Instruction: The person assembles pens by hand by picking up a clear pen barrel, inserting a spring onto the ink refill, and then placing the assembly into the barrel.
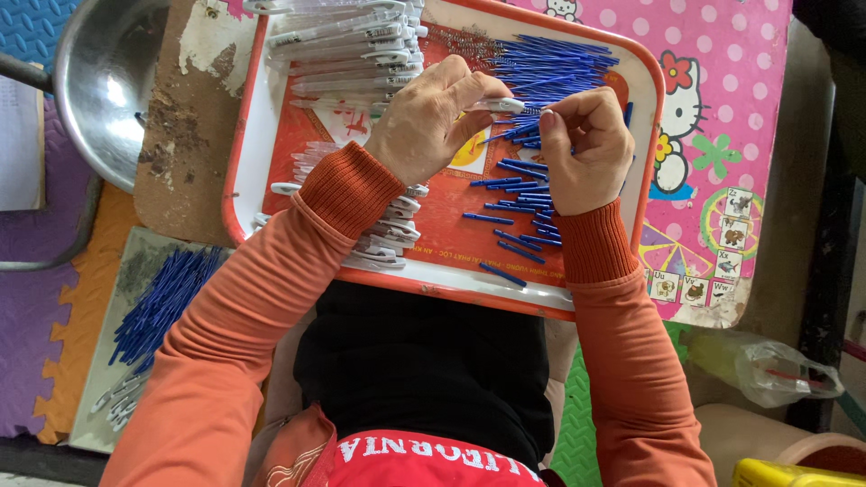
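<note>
Work looks about midway to me: my left hand [433,113] is clamped on a clear pen barrel [498,105], my right hand [588,144] pinches a blue refill [521,132] at its end, finished pens [347,50] stacked on the tray [645,81], many loose refills [550,63] left.

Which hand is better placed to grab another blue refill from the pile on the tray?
Probably the right hand: it sits directly over the blue refills scattered on the tray. The left hand is occupied, gripping a clear pen barrel, with the barrel stacks on its side.
</note>
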